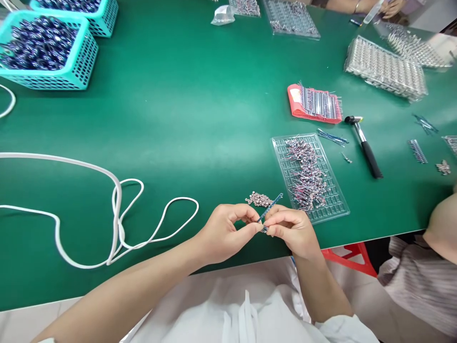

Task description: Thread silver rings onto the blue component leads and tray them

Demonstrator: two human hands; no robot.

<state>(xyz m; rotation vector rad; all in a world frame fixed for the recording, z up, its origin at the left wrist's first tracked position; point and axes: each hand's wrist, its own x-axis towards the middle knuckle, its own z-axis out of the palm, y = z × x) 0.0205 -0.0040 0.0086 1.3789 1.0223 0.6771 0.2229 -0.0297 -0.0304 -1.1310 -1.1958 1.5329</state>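
My left hand point(228, 233) is closed in a pinch on a thin blue metal strip point(273, 204), which slants up to the right. Close against it, my right hand point(293, 229) pinches a tiny dark metallic piece point(264, 229) at the strip's lower end; the fingertips hide most of it. Just beyond the fingers lies a pile of small round metal parts point(259, 199). To the right of my hands, a clear plastic tray point(335, 200) carries clusters of small components with thin wire leads point(307, 176).
A hammer point(366, 147), loose blue strips point(332, 137) and a red-wrapped bundle of pins point(316, 105) lie right. White cord point(117, 214) loops at left. Turquoise baskets point(76, 62) hold dark shiny parts. Stacked trays point(385, 66) stand far right. Another person's arm point(442, 224) rests near the right edge.
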